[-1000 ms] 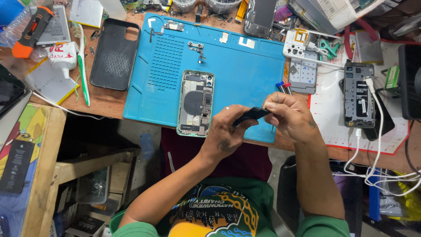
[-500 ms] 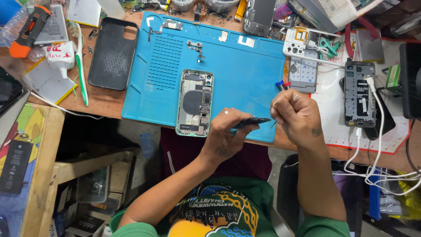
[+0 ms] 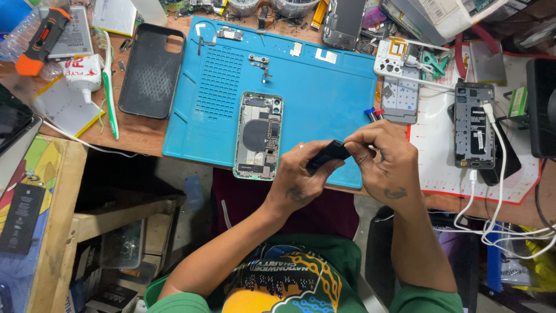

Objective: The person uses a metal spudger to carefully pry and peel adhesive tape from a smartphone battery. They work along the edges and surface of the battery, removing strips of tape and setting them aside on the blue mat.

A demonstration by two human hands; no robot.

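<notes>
Hands drawn back together since half-second ago: flat black part (image 3: 327,154) pinched between left hand (image 3: 301,179) and right hand (image 3: 385,159); opened phone (image 3: 259,134) untouched.

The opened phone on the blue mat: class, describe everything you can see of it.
The opened phone lies flat and lengthwise on the blue mat, its near end at the mat's front edge. Its back is off, showing a pale green frame, a dark round coil in the middle, small boards and metal parts, and camera holes at the far end. Nothing touches it; the left hand hovers just beside it, pinching a small black part with the right hand.
</notes>
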